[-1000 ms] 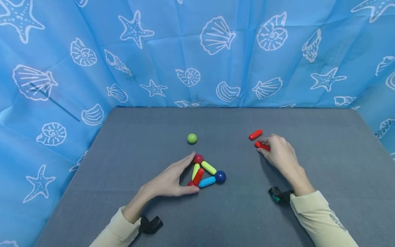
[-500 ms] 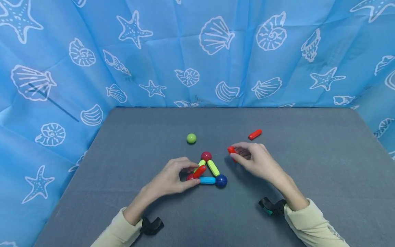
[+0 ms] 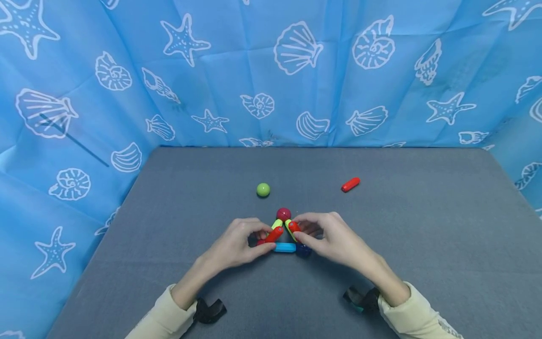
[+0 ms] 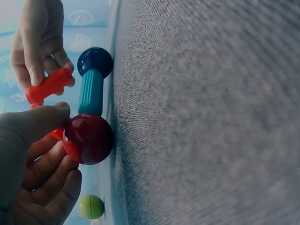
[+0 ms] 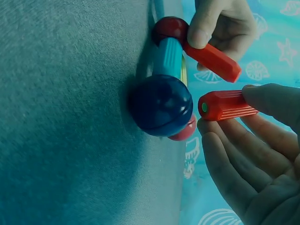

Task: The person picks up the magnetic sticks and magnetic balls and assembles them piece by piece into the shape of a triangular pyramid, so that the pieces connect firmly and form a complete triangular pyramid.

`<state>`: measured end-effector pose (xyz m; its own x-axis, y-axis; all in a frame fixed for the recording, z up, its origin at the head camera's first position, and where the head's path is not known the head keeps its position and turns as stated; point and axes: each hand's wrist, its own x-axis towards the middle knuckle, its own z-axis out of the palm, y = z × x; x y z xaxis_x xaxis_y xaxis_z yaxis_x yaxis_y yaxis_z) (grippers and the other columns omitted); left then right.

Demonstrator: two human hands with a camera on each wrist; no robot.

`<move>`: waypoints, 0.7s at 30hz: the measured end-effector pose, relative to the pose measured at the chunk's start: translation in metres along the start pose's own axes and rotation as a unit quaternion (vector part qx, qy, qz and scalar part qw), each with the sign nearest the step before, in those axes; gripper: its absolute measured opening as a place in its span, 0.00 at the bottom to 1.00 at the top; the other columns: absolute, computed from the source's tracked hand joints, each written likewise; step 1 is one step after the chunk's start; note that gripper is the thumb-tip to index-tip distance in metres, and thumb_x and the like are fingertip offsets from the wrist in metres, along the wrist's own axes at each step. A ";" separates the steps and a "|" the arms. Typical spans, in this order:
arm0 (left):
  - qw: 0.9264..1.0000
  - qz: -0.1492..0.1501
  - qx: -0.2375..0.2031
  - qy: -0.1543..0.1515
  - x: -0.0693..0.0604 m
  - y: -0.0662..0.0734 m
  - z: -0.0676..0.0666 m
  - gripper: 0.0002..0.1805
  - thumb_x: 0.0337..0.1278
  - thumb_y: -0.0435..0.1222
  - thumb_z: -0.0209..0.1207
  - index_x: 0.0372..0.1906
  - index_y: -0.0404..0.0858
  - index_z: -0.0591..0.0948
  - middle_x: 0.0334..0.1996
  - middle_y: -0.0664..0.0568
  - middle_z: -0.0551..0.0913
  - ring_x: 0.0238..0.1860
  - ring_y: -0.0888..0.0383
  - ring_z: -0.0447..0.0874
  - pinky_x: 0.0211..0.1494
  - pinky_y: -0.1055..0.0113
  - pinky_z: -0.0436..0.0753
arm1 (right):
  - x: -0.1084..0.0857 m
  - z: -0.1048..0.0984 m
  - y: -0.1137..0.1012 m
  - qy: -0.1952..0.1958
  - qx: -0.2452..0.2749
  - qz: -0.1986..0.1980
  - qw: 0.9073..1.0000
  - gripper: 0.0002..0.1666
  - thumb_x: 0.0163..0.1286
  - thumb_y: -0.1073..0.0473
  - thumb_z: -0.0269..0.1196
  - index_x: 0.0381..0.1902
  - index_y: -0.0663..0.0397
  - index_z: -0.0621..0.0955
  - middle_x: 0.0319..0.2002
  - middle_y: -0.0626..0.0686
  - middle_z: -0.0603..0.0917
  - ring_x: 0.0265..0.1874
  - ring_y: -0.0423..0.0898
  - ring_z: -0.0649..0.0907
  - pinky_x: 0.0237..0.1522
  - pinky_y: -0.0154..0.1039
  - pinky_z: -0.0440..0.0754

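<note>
A triangle of magnetic rods and balls lies on the grey table: a dark red ball [image 4: 88, 139], a light blue rod [image 3: 284, 247], a dark blue ball [image 5: 161, 105], a far red ball [image 3: 283, 214] and two yellow-green rods. My left hand [image 3: 240, 242] pinches a red rod [image 5: 213, 61] that slants up from the left red ball. Between thumb and fingers, my right hand [image 3: 336, 238] holds another red magnetic rod [image 5: 225, 105] just above the dark blue ball. In the right wrist view a small gap separates that rod's end from the ball.
Behind the triangle sits a green ball [image 3: 263, 189]. A loose red rod [image 3: 350, 184] lies farther back on the right. A blue shell-patterned curtain [image 3: 296, 84] hangs along the table's far edge.
My right hand has brought its red rod leftward from the right side to the dark blue ball. My left hand has moved from the triangle's side to pinch the slanting red rod.
</note>
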<state>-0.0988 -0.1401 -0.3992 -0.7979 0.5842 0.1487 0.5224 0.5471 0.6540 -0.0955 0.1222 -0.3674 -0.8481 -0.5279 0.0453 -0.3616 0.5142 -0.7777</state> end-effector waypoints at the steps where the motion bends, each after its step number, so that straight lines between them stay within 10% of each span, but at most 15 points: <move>1: 1.000 0.002 0.000 0.001 0.000 0.000 0.000 0.13 0.57 0.39 0.73 0.45 0.40 0.88 0.31 0.57 0.84 0.33 0.65 0.79 0.41 0.72 0.83 | 0.000 0.001 0.000 -0.001 -0.001 -0.002 1.000 0.17 0.68 0.61 0.69 0.54 0.60 0.84 0.44 0.54 0.91 0.38 0.40 0.89 0.42 0.36 0.88; 21: 1.000 -0.012 0.001 0.005 -0.001 -0.002 0.001 0.14 0.59 0.41 0.71 0.47 0.40 0.88 0.32 0.56 0.85 0.34 0.66 0.79 0.43 0.71 0.84 | 0.000 0.013 0.005 0.017 -0.032 -0.009 0.999 0.19 0.68 0.60 0.70 0.55 0.59 0.85 0.47 0.55 0.91 0.38 0.42 0.90 0.40 0.36 0.88</move>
<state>-0.0988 -0.1411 -0.4012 -0.8131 0.5651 0.1394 0.5031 0.5619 0.6566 -0.0925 0.1162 -0.3794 -0.8532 -0.5152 0.0815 -0.4009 0.5476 -0.7344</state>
